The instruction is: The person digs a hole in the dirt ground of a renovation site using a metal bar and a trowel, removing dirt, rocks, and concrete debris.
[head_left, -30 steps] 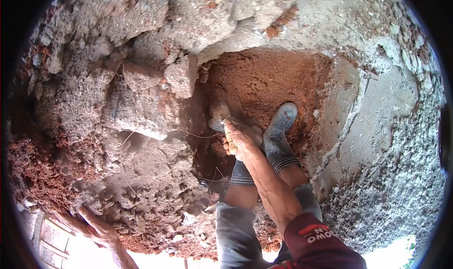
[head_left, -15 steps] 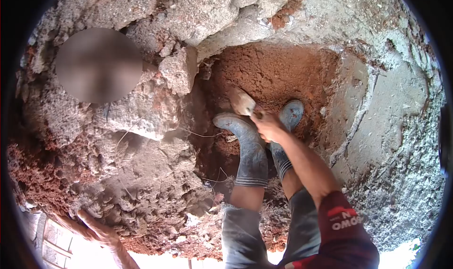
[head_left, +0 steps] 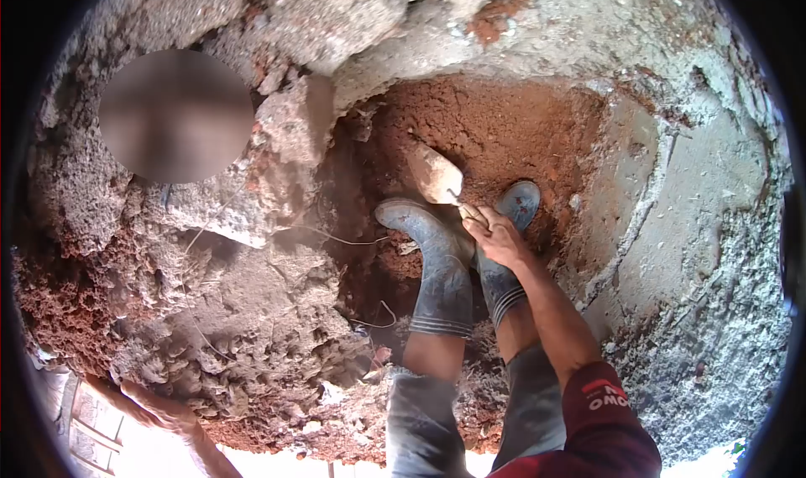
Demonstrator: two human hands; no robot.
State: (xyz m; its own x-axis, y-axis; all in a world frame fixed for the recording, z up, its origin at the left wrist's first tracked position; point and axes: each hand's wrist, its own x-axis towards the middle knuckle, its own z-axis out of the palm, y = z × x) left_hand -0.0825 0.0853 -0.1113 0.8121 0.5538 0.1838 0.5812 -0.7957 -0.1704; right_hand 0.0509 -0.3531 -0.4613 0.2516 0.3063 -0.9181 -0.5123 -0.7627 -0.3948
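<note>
My right hand is closed around the short handle of a trowel. The trowel's pale, soil-smeared blade points up and left, over the reddish soil in the pit. Just below the blade are two dark rubber boots, one on each side of the trowel's handle. At the lower left, my left hand rests against the rubble edge with its fingers stretched out. It holds nothing that I can see.
Broken concrete and rock border the pit on the left and top. A smooth grey slab lies to the right, with a ridge along it. Thin wires stick out beside the left boot. A blurred patch covers the upper left.
My right hand has moved slightly right and down with the trowel, and the blade now shows more of its face. My left hand stays at the rubble edge as the view shifts slightly.
</note>
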